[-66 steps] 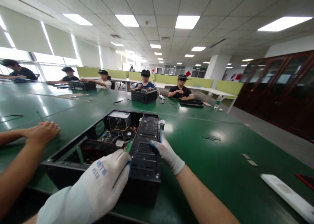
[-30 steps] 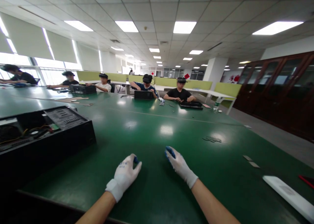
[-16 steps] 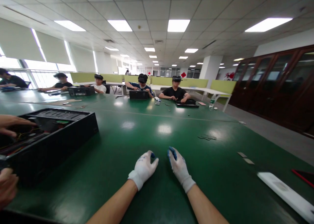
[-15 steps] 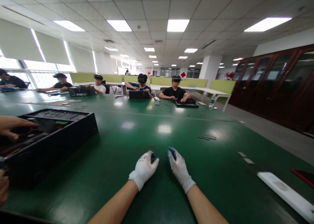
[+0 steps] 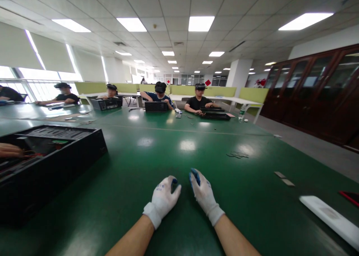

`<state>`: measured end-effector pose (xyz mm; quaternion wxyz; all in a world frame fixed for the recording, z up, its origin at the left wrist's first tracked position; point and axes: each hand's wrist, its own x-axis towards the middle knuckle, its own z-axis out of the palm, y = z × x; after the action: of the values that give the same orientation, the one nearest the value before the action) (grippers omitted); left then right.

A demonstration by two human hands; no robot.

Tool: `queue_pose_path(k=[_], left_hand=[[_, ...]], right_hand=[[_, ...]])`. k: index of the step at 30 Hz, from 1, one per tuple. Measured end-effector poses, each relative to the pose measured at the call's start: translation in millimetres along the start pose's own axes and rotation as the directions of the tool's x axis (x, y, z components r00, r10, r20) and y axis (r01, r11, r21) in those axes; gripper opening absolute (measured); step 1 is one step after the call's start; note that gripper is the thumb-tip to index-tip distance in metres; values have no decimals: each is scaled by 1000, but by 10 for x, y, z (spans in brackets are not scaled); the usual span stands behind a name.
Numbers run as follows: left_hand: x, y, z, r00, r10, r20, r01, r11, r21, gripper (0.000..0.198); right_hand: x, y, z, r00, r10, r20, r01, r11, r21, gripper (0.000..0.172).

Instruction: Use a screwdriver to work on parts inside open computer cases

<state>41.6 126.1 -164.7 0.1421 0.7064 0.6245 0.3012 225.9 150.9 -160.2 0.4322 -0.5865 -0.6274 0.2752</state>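
My left hand (image 5: 165, 196), in a white glove with blue fingertips, hovers over or rests on the green table (image 5: 151, 151); I cannot tell which. Its thumb stands apart from the curled fingers, and no object shows in it. Across a narrow gap, my right hand (image 5: 202, 190) wears a matching glove. Its fingers are loosely bent with the thumb apart, and it holds nothing visible. To the left lies a black computer case (image 5: 64, 162), its top side uncovered, with wires and a green board inside. Another person's hand (image 5: 11, 150) reaches into it.
At the right lie a white power strip (image 5: 331, 218), two small flat pieces (image 5: 284, 178), a red-edged dark object (image 5: 349, 198) and thin dark strips (image 5: 237, 155). Several people sit across the table behind computer cases (image 5: 156, 106). A water bottle (image 5: 242, 113) stands at the far right.
The view has shifted slightly, and the case sits further left. The other person's hand has moved left and lower into the case. My hands keep nearly the same pose.
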Motion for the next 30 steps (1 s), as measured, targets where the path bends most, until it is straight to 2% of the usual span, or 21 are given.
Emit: queue_pose_path(k=[19, 30], left_hand=[[-25, -48, 60, 999, 37, -29, -37, 999, -7, 29], [-29, -48, 57, 999, 49, -21, -49, 999, 2, 28]], right_hand=[[52, 156, 56, 999, -19, -37, 19, 1000, -8, 76], [49, 178, 61, 999, -33, -17, 33, 999, -5, 77]])
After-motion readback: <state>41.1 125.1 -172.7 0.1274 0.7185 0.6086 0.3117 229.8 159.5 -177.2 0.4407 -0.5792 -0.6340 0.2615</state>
